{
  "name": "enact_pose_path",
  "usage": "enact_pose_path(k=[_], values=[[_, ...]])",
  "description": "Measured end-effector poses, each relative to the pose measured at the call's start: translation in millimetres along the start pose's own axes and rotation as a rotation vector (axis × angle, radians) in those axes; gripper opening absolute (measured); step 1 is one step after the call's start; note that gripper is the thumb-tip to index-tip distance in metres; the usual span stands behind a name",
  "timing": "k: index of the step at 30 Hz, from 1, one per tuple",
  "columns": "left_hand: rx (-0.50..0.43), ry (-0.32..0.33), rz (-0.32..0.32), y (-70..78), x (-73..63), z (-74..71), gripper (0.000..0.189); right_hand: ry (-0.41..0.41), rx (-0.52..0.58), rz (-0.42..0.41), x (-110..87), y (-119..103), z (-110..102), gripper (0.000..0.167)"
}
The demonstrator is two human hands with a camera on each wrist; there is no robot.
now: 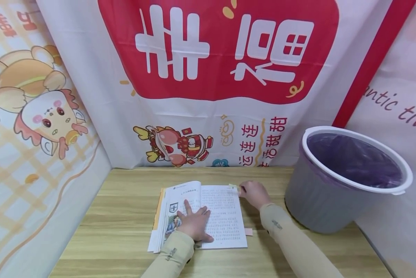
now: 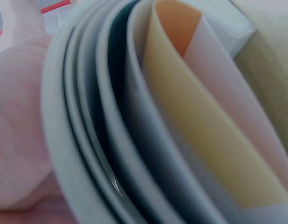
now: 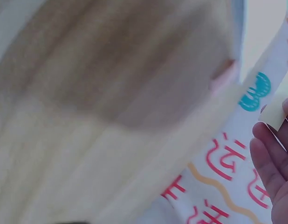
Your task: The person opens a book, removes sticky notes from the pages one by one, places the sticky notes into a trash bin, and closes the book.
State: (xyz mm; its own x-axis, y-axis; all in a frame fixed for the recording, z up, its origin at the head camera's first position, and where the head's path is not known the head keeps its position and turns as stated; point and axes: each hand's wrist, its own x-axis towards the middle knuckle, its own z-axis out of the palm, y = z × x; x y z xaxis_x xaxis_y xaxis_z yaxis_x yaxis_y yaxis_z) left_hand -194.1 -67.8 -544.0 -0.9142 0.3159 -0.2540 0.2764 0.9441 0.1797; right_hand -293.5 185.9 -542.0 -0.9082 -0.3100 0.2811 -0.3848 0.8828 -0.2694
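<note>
Nearest us, our left hand [image 1: 194,223] presses flat on the book [image 1: 225,222], its fingers and thumb spread apart across the inner part of the pages. Beneath and around that palm the book lies open on the counter [image 1: 107,224], with a coloured illustration [image 1: 173,223] just left of the fingers and printed lines to their right. A pink tab [image 1: 249,231] juts from the page edge, to the right of our left hand and nearer us than our right. Farther off, our right hand [image 1: 254,194] pinches a pale yellow slip [image 3: 277,106] between thumb and fingers at the book's far right corner. Right of that hand stands a grey bin [image 1: 319,200] with a purple liner [image 1: 354,158]. Beyond both hands hangs a printed cloth [image 1: 225,108] with a red panel.
</note>
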Motion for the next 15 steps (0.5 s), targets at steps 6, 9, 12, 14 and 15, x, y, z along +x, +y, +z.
enact_pose_path(k=[6, 9, 12, 14, 15], values=[[0.003, -0.001, -0.004, 3.0, -0.6, -1.9, 0.097, 0.218, -0.026, -0.116, 1.7, -6.2, -40.1, 0.007], [-0.004, -0.004, -0.007, 4.4, -1.9, -3.9, 0.096, 0.333, -0.028, -0.179, 1.3, -11.8, -72.4, 0.007], [-0.004, -0.009, -0.012, 4.6, -2.8, -4.2, 0.096, 0.415, -0.048, -0.217, -2.7, -18.5, -108.4, 0.01], [-0.002, -0.009, -0.013, 4.1, -3.0, -3.9, 0.096, 0.464, -0.061, -0.232, -6.6, -22.3, -130.1, 0.014], [0.0, -0.01, -0.013, 3.8, -3.2, -4.0, 0.096, 0.481, -0.069, -0.237, -8.5, -23.7, -140.2, 0.015]])
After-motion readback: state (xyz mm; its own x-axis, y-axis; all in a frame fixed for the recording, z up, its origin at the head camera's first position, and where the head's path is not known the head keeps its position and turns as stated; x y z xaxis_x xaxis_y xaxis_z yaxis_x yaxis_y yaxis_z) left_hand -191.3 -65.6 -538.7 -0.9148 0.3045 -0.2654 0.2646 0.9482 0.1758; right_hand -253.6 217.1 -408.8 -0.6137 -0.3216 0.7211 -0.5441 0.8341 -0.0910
